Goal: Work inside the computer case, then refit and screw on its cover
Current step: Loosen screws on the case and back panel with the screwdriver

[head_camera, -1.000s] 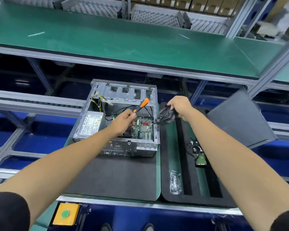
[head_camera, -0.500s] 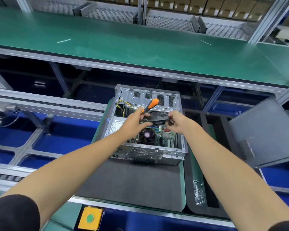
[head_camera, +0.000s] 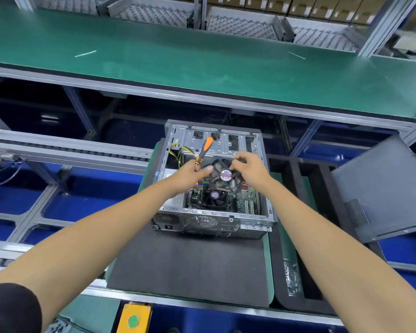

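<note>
Over the open computer case [head_camera: 214,219], the left hand [head_camera: 190,175] grips an orange screwdriver [head_camera: 204,150] and pinches the fan [head_camera: 223,175]. The right hand [head_camera: 249,168] pinches its other edge. Fan's tilted just above the heatsink [head_camera: 214,197]; the cover [head_camera: 382,186] sits well right of the case.

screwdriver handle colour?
Orange with a black grip section; the screwdriver is in the left hand. Head view, the only one.

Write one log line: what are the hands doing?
left hand: grips screwdriver, touches fan | right hand: holds fan | over open case | cover: off
</note>
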{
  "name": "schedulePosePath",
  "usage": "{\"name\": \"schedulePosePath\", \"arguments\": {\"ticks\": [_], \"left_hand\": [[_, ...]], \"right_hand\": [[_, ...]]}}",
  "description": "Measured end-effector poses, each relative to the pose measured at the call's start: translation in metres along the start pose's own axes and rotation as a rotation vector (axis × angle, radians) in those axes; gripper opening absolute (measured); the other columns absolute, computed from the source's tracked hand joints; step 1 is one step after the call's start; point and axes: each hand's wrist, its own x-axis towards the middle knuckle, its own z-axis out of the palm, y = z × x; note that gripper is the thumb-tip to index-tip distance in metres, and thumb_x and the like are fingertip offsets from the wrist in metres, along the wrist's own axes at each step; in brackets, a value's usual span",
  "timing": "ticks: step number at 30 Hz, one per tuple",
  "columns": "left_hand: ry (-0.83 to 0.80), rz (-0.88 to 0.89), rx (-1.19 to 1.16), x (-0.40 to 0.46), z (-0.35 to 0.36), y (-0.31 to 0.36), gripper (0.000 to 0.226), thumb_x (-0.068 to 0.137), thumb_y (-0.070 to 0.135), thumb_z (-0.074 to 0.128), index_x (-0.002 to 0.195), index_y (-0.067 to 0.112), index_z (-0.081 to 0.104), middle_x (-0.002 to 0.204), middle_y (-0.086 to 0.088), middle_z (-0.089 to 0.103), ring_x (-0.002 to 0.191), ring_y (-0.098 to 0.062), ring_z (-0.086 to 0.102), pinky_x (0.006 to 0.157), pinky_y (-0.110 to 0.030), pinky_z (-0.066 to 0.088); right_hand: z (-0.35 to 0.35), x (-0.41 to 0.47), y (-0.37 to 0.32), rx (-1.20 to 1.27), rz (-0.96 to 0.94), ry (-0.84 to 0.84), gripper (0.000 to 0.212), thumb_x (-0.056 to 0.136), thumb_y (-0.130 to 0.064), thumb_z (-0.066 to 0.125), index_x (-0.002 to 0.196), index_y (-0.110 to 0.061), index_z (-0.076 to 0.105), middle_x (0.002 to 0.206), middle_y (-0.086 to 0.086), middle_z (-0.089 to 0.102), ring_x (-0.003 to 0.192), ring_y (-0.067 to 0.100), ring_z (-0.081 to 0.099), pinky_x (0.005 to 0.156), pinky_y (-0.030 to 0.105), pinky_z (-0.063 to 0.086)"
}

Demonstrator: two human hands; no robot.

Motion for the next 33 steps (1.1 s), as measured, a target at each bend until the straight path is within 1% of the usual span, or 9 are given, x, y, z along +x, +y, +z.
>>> {"name": "schedulePosePath", "arguments": {"ticks": [4, 7, 9, 14, 18, 21, 24, 29, 33], "left_hand": [[0.150, 0.199, 0.405, 0.000, -0.018, 0.017, 0.042, 0.095, 0.058, 0.060, 0.080, 0.027, 0.036, 0.077, 0.012, 0.057, 0.074, -0.018, 0.062, 0.065, -0.038, 0.044], [0.036, 0.279, 0.249, 0.003, -0.023, 0.026, 0.043, 0.090, 0.039, 0.076, 0.086, 0.027, 0.036, 0.110, 0.013, 0.072, 0.094, -0.002, 0.071, 0.072, -0.027, 0.054], [-0.081, 0.293, 0.138, 0.007, -0.019, 0.026, 0.038, 0.088, 0.021, 0.080, 0.096, 0.024, 0.043, 0.121, 0.006, 0.071, 0.102, -0.005, 0.072, 0.084, -0.029, 0.059], [-0.131, 0.223, 0.147, 0.022, -0.015, 0.016, 0.044, 0.085, 0.004, 0.080, 0.091, 0.013, 0.037, 0.111, -0.007, 0.073, 0.095, -0.015, 0.075, 0.088, -0.044, 0.061], [-0.173, 0.193, 0.310, 0.027, -0.007, 0.003, 0.046, 0.084, 0.011, 0.082, 0.108, 0.002, 0.044, 0.100, 0.002, 0.063, 0.082, -0.002, 0.068, 0.080, -0.035, 0.059], [-0.212, 0.149, 0.396, 0.028, -0.006, -0.006, 0.044, 0.085, 0.012, 0.081, 0.102, 0.007, 0.042, 0.100, -0.008, 0.059, 0.089, -0.018, 0.066, 0.083, -0.045, 0.057], [-0.286, 0.105, 0.495, 0.031, -0.009, -0.008, 0.042, 0.087, 0.013, 0.079, 0.099, 0.016, 0.039, 0.105, -0.010, 0.055, 0.100, -0.033, 0.063, 0.086, -0.053, 0.054], [-0.350, 0.052, 0.549, 0.039, -0.011, -0.007, 0.043, 0.094, 0.019, 0.073, 0.096, 0.030, 0.031, 0.102, 0.000, 0.046, 0.077, -0.016, 0.051, 0.065, -0.031, 0.047], [-0.339, 0.042, 0.525, 0.041, -0.012, -0.006, 0.042, 0.094, 0.025, 0.073, 0.095, 0.028, 0.031, 0.094, 0.001, 0.043, 0.070, -0.012, 0.044, 0.054, -0.018, 0.039]], "right_hand": [[0.005, 0.009, -0.010, -0.128, -0.068, -0.043, 0.013, 0.085, -0.023, 0.067, 0.074, -0.019, 0.072, 0.072, 0.003, 0.070, 0.050, -0.001, 0.049, 0.048, 0.015, 0.036], [0.010, 0.020, -0.013, -0.209, -0.051, -0.108, 0.012, 0.084, -0.024, 0.070, 0.075, -0.017, 0.074, 0.063, -0.004, 0.065, 0.047, 0.001, 0.046, 0.050, 0.024, 0.036], [0.013, 0.025, -0.017, -0.294, -0.048, -0.163, 0.011, 0.083, -0.029, 0.072, 0.077, -0.019, 0.074, 0.060, -0.005, 0.062, 0.048, 0.003, 0.048, 0.051, 0.028, 0.037], [0.014, 0.033, -0.019, -0.231, -0.014, -0.223, 0.017, 0.080, -0.028, 0.075, 0.081, -0.015, 0.064, 0.062, -0.001, 0.064, 0.049, 0.006, 0.048, 0.056, 0.029, 0.037], [0.015, 0.037, -0.014, -0.046, -0.003, -0.353, 0.021, 0.087, -0.017, 0.068, 0.098, -0.012, 0.051, 0.084, 0.006, 0.063, 0.073, 0.018, 0.054, 0.071, 0.036, 0.041], [0.016, 0.037, -0.002, -0.011, 0.011, -0.531, 0.021, 0.095, -0.019, 0.057, 0.113, -0.008, 0.055, 0.096, 0.002, 0.066, 0.088, 0.022, 0.055, 0.079, 0.041, 0.045], [0.012, 0.042, 0.016, -0.090, 0.088, -0.661, 0.010, 0.102, -0.023, 0.053, 0.105, -0.013, 0.053, 0.094, -0.006, 0.066, 0.091, 0.019, 0.056, 0.079, 0.038, 0.051], [0.001, 0.054, 0.025, -0.066, 0.153, -0.823, 0.015, 0.090, -0.032, 0.056, 0.084, -0.018, 0.051, 0.090, 0.006, 0.049, 0.070, 0.009, 0.049, 0.063, 0.024, 0.048], [-0.002, 0.067, 0.032, -0.067, 0.227, -0.911, 0.024, 0.091, -0.016, 0.063, 0.113, -0.008, 0.059, 0.099, 0.008, 0.066, 0.095, 0.029, 0.074, 0.068, 0.037, 0.062]]}}
